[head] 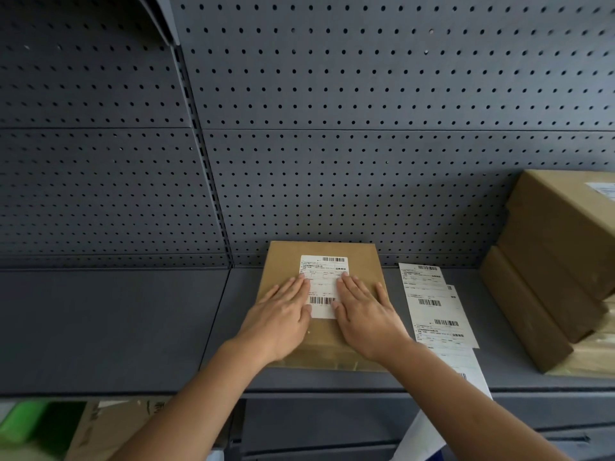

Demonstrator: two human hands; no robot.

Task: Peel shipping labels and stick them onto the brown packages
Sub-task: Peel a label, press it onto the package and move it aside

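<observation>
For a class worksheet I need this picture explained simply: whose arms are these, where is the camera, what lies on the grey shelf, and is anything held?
No machine here: these are a person's two bare arms. The one picture comes from a camera worn on the person's head, looking forward and down. A brown package lies on the grey shelf before a pegboard wall, with a white shipping label on top. The left hand and right hand lie flat, fingers straight, pressing the label's two sides; nothing is gripped. To the right lie more printed labels in a strip, and beyond them a stack of brown packages.
</observation>
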